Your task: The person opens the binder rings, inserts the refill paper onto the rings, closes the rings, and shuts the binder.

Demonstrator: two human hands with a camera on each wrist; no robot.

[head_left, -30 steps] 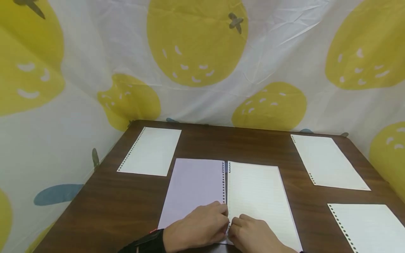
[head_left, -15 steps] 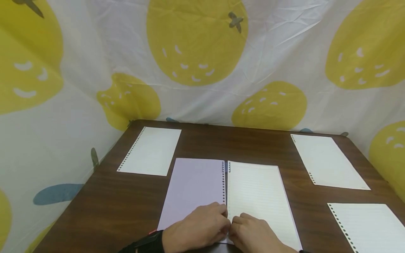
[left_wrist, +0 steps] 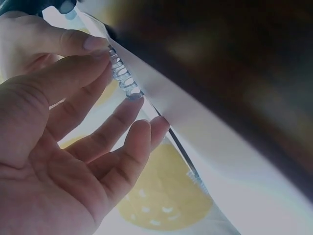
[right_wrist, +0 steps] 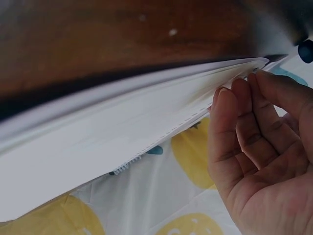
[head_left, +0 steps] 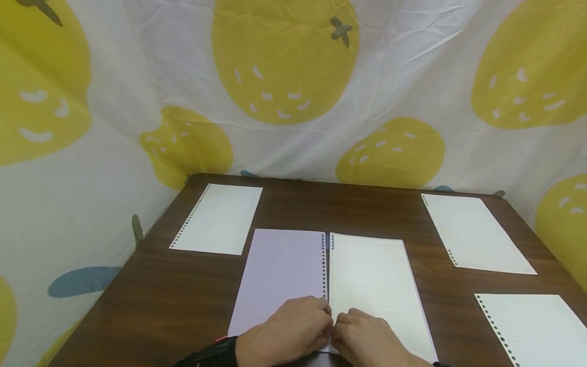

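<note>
An open ring binder lies on the table, its purple cover [head_left: 279, 270] on the left and a lined white page [head_left: 373, 285] on the right. My left hand [head_left: 323, 318] sits at the near end of the spine, where its thumb and forefinger pinch the clear plastic rings [left_wrist: 122, 78]. My right hand [head_left: 341, 326] meets it from the other side. In the right wrist view its fingertips [right_wrist: 244, 85] curl round the near corner of the stacked white pages [right_wrist: 122, 132]. The two hands touch over the spine.
Three loose punched sheets lie on the dark wooden table [head_left: 183, 306]: one at the back left [head_left: 217, 218], one at the back right [head_left: 474, 234], one at the near right [head_left: 532, 326]. A white cloth with yellow fruit prints [head_left: 284, 66] hangs close behind and on both sides.
</note>
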